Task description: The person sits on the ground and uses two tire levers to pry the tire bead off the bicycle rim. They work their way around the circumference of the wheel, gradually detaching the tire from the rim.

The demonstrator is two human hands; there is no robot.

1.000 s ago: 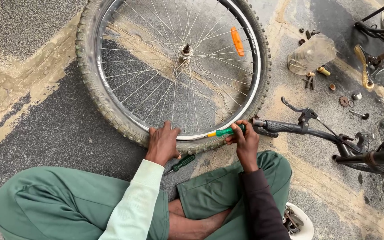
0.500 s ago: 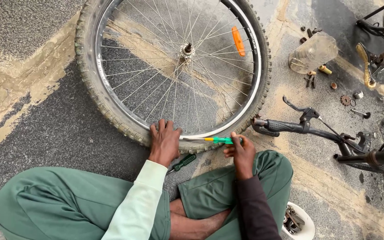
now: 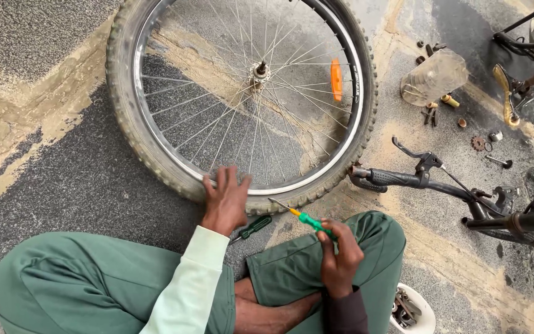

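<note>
**Wheel on the ground, one hand on the tyre, screwdriver in the other**

So the bike wheel (image 3: 242,99) is lying flat on the rough ground right in front of crossed legs in green trousers (image 3: 94,278). The left hand (image 3: 225,199) is spread palm-down over the near edge of the tyre and rim, fingers splayed, arm in a pale sleeve stretched forward. It's pressing on top, not gripping anything.

The right hand (image 3: 339,256) sits back over the right knee, wrist bent, fingers curled around a green-handled screwdriver (image 3: 304,218). The metal tip points up-left toward the tyre, just short of it.

A second, darker green screwdriver (image 3: 251,228) lies on the ground between the tyre and the legs. Handlebars (image 3: 415,179) lie off to the right, small parts scattered beyond.
</note>
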